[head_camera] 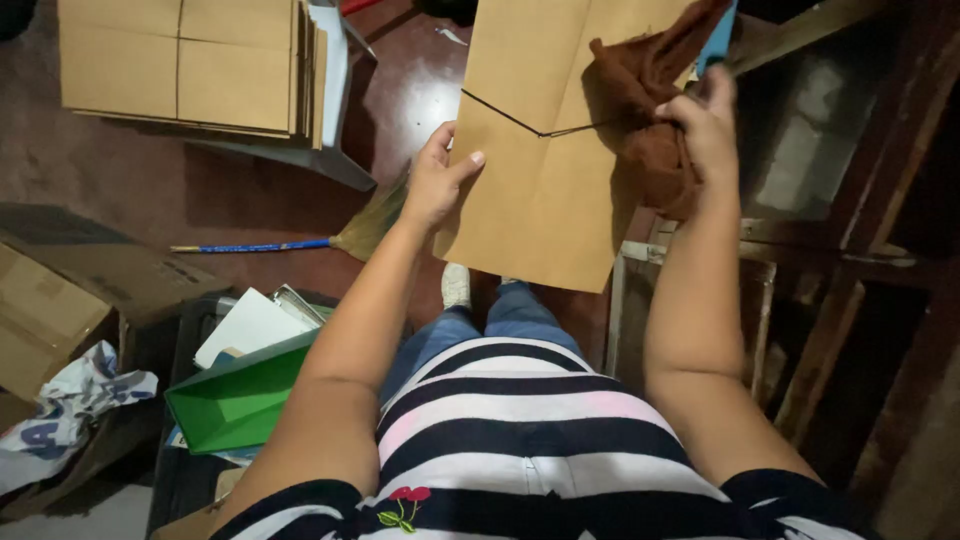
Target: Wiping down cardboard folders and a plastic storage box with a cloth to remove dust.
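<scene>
The flat brown cardboard sheet (540, 150) is held up in front of the person, above the knees, its long axis running from near to far with a slight lean to the right; a dark crease or cut line crosses it from the left edge toward the right. The left hand (437, 180) grips the sheet's left edge, thumb on the near face and fingers wrapped behind, closed on the board. The right hand (705, 125) is at the sheet's right edge, fingers curled shut around a bunched brown cloth (650, 110) that is pressed against the upper right part of the board; whether this hand also pinches the cardboard itself cannot be told, since the cloth hides the contact. The cloth lies directly under and to the left of the right hand, so that hand is the nearer one to it; the left hand is well apart from it, across the width of the sheet. To the right stands a dark wooden frame (850, 270), near the sheet's right edge, leaving little room on that side. To the left the floor is more open, with a broom (290, 243) lying crosswise, a stack of flattened cartons (190, 65) farther off, and a green paper bag (235, 400) near the person's left arm.
</scene>
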